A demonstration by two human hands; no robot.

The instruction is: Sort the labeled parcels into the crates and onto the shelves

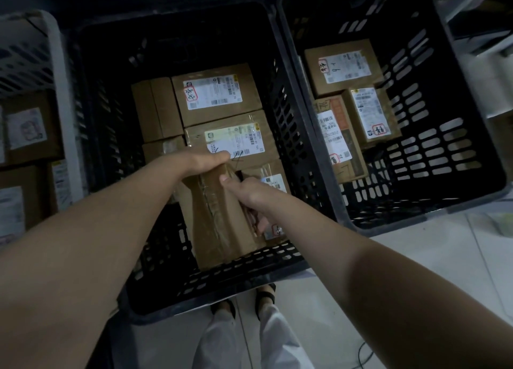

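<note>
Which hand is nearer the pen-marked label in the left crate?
Left. The left hand grips the top of the held parcel, its thumb in front of the lower corner of the pen-marked label. The right hand grips the parcel's side, below that label.

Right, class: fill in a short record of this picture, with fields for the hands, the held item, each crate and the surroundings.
Left hand: grips the top of the held parcel
Right hand: grips the same parcel's right side
Held parcel: brown, taped, inside the left crate, near its front wall
Left crate: several other labelled parcels
Right crate: three labelled parcels
Surroundings: pale tiled floor; shelf boxes at left
</note>
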